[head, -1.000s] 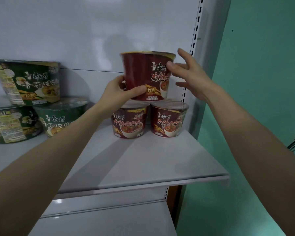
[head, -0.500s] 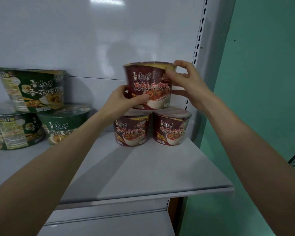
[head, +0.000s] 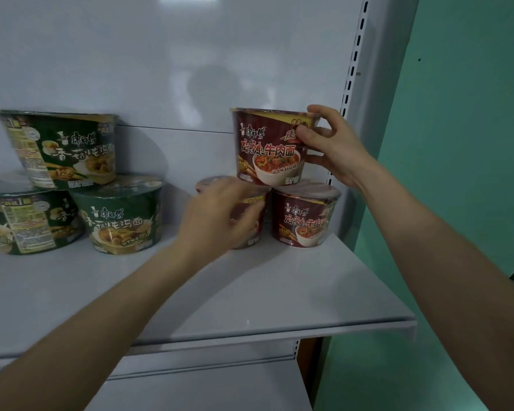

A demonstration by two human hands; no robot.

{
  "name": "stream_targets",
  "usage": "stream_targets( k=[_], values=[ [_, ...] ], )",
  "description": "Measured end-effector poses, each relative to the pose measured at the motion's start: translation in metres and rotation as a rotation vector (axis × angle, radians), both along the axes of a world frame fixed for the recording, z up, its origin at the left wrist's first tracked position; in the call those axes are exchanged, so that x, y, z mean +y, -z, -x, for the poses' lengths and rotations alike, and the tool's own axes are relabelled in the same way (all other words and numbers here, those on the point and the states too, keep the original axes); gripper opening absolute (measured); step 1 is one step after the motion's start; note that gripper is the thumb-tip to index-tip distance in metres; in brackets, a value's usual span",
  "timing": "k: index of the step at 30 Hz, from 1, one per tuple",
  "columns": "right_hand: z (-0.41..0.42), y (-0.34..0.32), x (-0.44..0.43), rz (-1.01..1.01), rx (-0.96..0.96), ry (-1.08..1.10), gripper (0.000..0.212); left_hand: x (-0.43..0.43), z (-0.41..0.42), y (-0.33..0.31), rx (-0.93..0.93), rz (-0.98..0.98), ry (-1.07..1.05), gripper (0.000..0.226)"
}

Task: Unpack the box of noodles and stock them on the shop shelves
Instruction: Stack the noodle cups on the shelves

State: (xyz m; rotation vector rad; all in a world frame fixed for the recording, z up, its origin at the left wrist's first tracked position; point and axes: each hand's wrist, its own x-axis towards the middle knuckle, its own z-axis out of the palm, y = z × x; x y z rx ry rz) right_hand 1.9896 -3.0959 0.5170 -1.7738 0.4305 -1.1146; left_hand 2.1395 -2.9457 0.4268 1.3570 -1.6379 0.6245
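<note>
A red noodle bowl (head: 267, 146) stands stacked on two more red bowls at the right end of the white shelf (head: 250, 292). My right hand (head: 333, 146) grips its right side, thumb on the front near the rim. The lower right red bowl (head: 304, 218) is in plain view. My left hand (head: 220, 215) is blurred and lies low in front of the lower left red bowl (head: 251, 237), hiding most of it. Its fingers are loosely curved, and I cannot tell if they touch that bowl.
Three green noodle bowls are stacked at the left: one on top (head: 63, 146), two below (head: 27, 223) (head: 119, 215). A slotted upright (head: 350, 69) bounds the shelf on the right, beside a green wall (head: 457, 143). A lower shelf (head: 190, 390) shows below.
My left hand let go of the top red bowl and dropped in front of the lower left one. The top bowl was turned label forward, my right hand still on it.
</note>
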Motion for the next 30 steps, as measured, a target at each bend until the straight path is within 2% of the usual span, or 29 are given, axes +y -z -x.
stream_targets(
  k=[2, 5, 7, 11, 17, 21, 22, 25, 26, 30],
  values=[
    [-0.003, 0.005, -0.003, -0.039, 0.010, -0.031, 0.051, 0.007, 0.003, 0.024, -0.109, -0.180, 0.070, 0.041],
    [-0.006, 0.012, -0.011, -0.098, 0.020, -0.065, 0.059, 0.009, 0.009, 0.045, -0.159, -0.593, 0.085, 0.059],
    [-0.008, 0.015, -0.017, -0.155, -0.005, -0.095, 0.065, 0.007, 0.009, 0.051, -0.141, -0.722, 0.079, 0.054],
    [-0.009, 0.023, -0.026, -0.241, -0.038, -0.093, 0.074, 0.007, 0.009, 0.054, -0.075, -0.773, 0.069, 0.050],
    [-0.006, 0.023, -0.028, -0.243, -0.078, -0.107, 0.053, 0.007, 0.010, 0.054, -0.071, -0.801, 0.056, 0.050],
    [-0.005, 0.018, -0.026, -0.246, -0.020, -0.162, 0.060, 0.007, 0.010, 0.053, -0.065, -0.805, 0.049, 0.050],
    [-0.005, 0.017, -0.027, -0.248, -0.005, -0.172, 0.056, 0.007, 0.010, 0.053, -0.062, -0.804, 0.049, 0.050],
    [-0.004, 0.021, -0.032, -0.255, -0.004, -0.170, 0.026, 0.007, 0.009, 0.054, -0.061, -0.809, 0.045, 0.051],
    [-0.004, 0.023, -0.033, -0.259, -0.016, -0.154, 0.023, 0.006, 0.008, 0.054, -0.060, -0.813, 0.044, 0.051],
    [-0.006, 0.030, -0.031, -0.281, -0.075, -0.126, 0.046, 0.006, 0.008, 0.055, -0.052, -0.819, 0.039, 0.051]
  ],
)
